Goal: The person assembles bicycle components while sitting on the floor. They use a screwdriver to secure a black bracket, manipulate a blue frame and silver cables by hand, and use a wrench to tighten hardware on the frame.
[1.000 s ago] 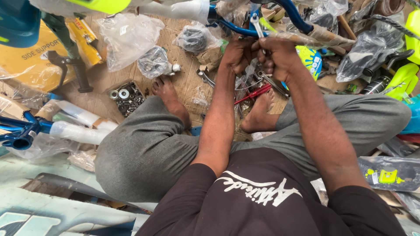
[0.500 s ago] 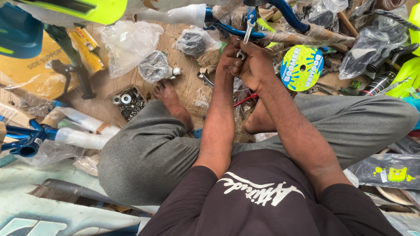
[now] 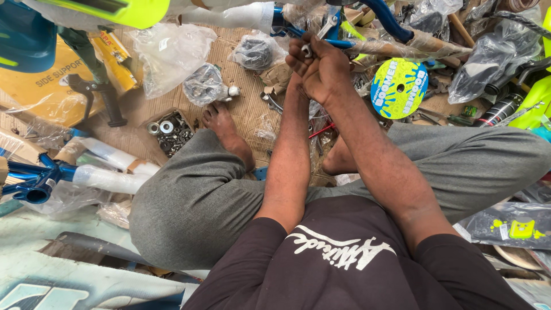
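Pinching a small metal nut (image 3: 306,50) between its fingertips, the left hand (image 3: 298,57) is raised over the floor's far edge, beside the blue bicycle frame (image 3: 344,43). Pressed against it, the right hand (image 3: 324,72) curls closed; whether it grips anything cannot be told.

Through my headcam: dark brown short-sleeved T-shirt (image 3: 350,258) at six o'clock, white script lettering across the chest. Grey trousers (image 3: 189,201) spreading toward eight and three o'clock. Forearms bare, feet (image 3: 221,123) bare, no gloves.
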